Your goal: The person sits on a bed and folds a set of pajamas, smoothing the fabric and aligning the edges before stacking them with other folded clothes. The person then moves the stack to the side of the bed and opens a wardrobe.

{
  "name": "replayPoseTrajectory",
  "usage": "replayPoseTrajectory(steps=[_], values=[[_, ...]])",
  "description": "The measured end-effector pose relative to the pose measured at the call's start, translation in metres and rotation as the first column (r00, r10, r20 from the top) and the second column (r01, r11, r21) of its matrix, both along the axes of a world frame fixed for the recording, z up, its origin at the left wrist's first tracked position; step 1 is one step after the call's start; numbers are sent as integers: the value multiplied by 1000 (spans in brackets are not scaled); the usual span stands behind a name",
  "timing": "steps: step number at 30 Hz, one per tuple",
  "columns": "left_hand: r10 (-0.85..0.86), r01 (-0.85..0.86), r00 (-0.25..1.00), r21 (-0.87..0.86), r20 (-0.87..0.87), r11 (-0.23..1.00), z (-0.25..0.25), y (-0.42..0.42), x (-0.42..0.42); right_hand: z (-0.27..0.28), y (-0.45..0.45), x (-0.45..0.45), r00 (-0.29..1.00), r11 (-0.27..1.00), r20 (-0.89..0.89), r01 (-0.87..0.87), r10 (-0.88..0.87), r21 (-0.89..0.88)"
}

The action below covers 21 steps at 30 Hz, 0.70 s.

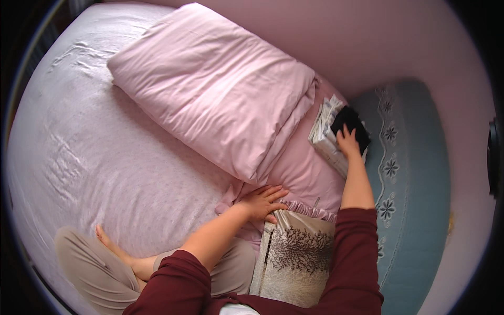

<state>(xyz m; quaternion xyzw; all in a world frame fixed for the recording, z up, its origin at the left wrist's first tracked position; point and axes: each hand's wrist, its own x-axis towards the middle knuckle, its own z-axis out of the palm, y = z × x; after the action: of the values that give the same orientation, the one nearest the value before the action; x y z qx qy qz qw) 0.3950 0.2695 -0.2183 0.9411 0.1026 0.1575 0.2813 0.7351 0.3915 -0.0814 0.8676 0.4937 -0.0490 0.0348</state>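
My left hand lies palm down with its fingers spread. It rests on pink fabric, right by the gathered elastic edge. Below that edge shows a beige satin-like cushion with a dark branching-tree print and a zip along its left side. My right hand reaches further out, fingertips apart, touching a black cloth. The cloth lies on top of a pile of white folded items, whose exact kind I cannot tell. My right palm's underside is hidden.
A thick folded pink quilt lies across the bed beyond my left hand. The pale mattress cover spreads to the left, wrinkled in places. A blue-grey padded headboard with embroidered flowers stands at the right, against a pink wall.
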Motion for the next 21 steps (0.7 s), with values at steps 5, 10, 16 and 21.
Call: replayPoseTrajectory(steps=[5, 10, 16, 21], values=[[58, -94, 967, -138, -247, 986, 23, -11, -14, -3, -91, -70, 857, 937, -411, -203, 310, 283], [104, -177, 959, -267, -263, 947, 21, -54, -69, -60, -273, -207, 934, 935, 48, -354, 354, -12], [192, -380, 914, -593, -356, 710, -16, -117, -187, -45, -259, -201, 952, 973, -204, -218, 228, 68], [401, -659, 736, -440, -545, 610, 30, -166, -288, -57, -259, -187, 957, 971, -166, -225, 236, 83]])
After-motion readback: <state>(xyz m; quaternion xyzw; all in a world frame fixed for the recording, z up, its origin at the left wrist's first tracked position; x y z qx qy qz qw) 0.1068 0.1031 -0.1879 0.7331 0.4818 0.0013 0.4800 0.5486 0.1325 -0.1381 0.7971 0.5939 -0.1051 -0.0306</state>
